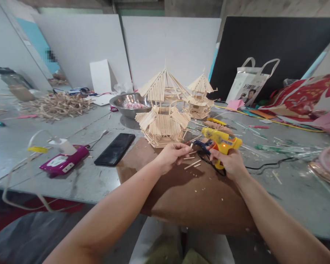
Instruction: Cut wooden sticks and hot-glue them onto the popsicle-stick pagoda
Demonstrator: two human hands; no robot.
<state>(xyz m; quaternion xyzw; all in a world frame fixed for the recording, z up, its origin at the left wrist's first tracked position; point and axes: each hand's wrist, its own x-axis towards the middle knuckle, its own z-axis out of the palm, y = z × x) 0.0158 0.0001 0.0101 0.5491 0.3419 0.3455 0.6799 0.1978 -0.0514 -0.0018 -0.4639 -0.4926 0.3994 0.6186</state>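
A black phone (114, 149) lies near a purple power strip (63, 161) on the counter (99, 123), left of the frame's center; a bottle (18, 86) stands at upper left, and a white tote bag (245, 85) before a black panel (272, 46) at upper right.

The hot-glue gun (227, 143) is yellow with an orange trigger (215, 146); the stick pavilion (162, 125) pale cream, cardboard (187, 209) brown, power strip (56, 167) purple, smartphone (114, 149) black, desk (99, 126) grey.

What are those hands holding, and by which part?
The right hand grips a yellow glue gun by its handle; the left hand pinches a small stick near one end.
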